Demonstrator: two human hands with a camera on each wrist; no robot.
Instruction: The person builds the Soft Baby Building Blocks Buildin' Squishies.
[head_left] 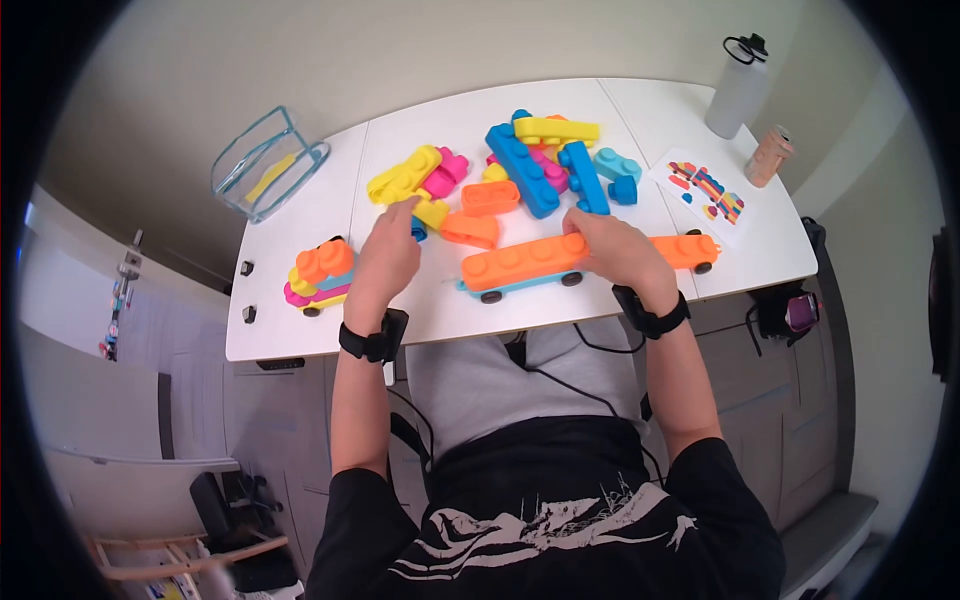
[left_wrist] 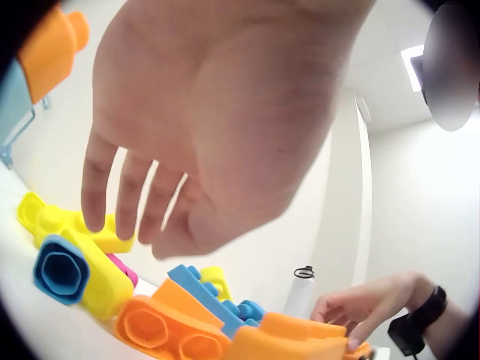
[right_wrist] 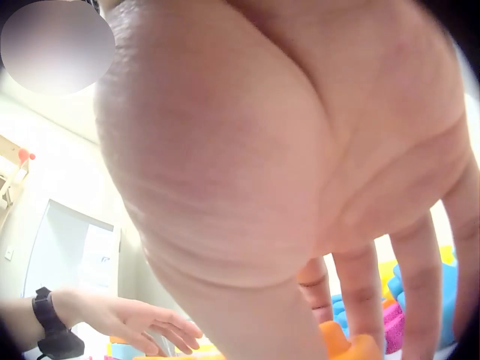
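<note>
My left hand [head_left: 391, 255] reaches over the pile's near left side, fingers extended down by a yellow block [head_left: 430, 213]; its palm holds nothing. In the left wrist view, a blue block [left_wrist: 61, 270] lies below those fingertips. My right hand [head_left: 628, 258] is over the right end of a long orange block [head_left: 520, 262], thumb on the near side and fingers spread fairly straight. That block sits on a light blue wheeled base [head_left: 530, 286]. Behind the right hand stands an orange wheeled piece [head_left: 685, 252], partly covered. Two loose orange blocks [head_left: 490, 198] [head_left: 470, 230] lie between the hands.
A small block vehicle [head_left: 320, 275] stands at left. Blue blocks [head_left: 522, 170] and other colours are heaped at the back. A clear bin [head_left: 268, 165] is back left. A picture sheet [head_left: 705, 195], a can [head_left: 769, 157] and a bottle [head_left: 737, 95] are at right.
</note>
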